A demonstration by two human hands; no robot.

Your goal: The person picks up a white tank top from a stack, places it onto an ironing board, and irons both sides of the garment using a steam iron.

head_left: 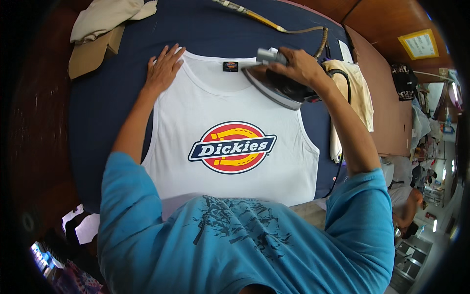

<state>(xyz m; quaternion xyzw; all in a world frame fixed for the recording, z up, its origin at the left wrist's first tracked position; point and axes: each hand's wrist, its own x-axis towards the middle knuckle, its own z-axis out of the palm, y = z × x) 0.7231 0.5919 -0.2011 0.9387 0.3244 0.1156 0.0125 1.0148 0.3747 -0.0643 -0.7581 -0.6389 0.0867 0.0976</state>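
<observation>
A white tank top [176, 122] lies spread on a dark blue padded table, its neckline toward the far side. Across its chest is a red, yellow and navy print, and a small black label [230, 66] sits inside the back neck. My right hand [299, 67] is closed around the handle of a clothes iron [279, 88]. The iron's soleplate rests on the shirt at the right shoulder, beside the neckline. My left hand [165, 68] lies flat with fingers spread at the left shoulder strap, touching the cloth.
Folded beige cloth [105, 18] rests on a brown cardboard piece [90, 55] at the far left. A hose [320, 44] and black cord [348, 93] run near the iron. Cream cloth [360, 93] hangs at the right table edge [318, 122]. Another person [409, 208] is at the far right.
</observation>
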